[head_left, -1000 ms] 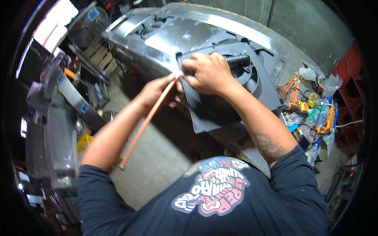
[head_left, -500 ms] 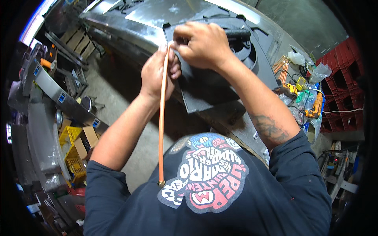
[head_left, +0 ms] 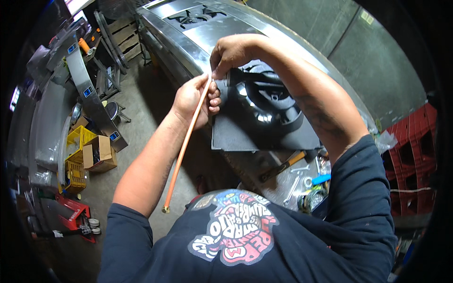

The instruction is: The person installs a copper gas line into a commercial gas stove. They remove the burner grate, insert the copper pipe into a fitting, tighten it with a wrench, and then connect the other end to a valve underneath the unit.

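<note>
A long thin copper tube slants across my left forearm's inner side, with a brass fitting on its lower end near my shirt. My left hand is closed round the tube close to its upper end. Right at that end, my right hand pinches with thumb and fingers. Something small and whitish shows between the two hands, too small to name. Below and beyond them lies a black plate with a round black burner, partly covered by my right forearm.
A long stainless steel counter with another burner grate runs away behind. Wrenches and a hammer lie under my right arm. Red crates stand right; a cardboard box and yellow crates sit left.
The view has shifted, showing more counter and the tools. The tube's lower end has swung left, away from my shirt. My right elbow is higher, its hand still at the tube's upper end.
</note>
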Demonstrator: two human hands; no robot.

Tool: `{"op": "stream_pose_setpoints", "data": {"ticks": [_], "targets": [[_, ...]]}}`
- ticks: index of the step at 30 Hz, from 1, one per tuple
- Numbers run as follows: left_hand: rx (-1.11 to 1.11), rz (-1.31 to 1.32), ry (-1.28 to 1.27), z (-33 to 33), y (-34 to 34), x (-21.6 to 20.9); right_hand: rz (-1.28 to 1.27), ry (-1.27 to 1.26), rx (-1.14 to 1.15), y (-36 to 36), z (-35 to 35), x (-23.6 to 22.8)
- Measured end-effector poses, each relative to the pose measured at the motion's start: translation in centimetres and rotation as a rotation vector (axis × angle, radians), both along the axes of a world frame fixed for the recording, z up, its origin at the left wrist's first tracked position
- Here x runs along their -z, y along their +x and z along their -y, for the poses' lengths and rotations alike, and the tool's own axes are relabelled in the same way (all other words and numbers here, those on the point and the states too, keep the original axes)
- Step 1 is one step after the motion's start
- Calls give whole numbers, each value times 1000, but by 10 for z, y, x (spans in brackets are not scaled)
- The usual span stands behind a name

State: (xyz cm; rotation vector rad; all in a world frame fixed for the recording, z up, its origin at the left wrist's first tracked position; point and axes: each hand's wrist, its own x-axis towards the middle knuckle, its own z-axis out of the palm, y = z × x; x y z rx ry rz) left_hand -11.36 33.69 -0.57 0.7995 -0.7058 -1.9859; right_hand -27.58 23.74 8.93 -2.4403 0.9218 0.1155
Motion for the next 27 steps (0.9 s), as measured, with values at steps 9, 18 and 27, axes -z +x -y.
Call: {"op": "stream_pose_setpoints", "data": {"ticks": [9,18,27], "targets": [[-211,-59,35,-6,-10,7,349,284,-13,-9,13,33],[-571,-92,8,-5,-44,7,464,165,-4,-10,10,41],[-446,-84,-76,-16,-36,18,453,272,-39,-7,15,39]]}}
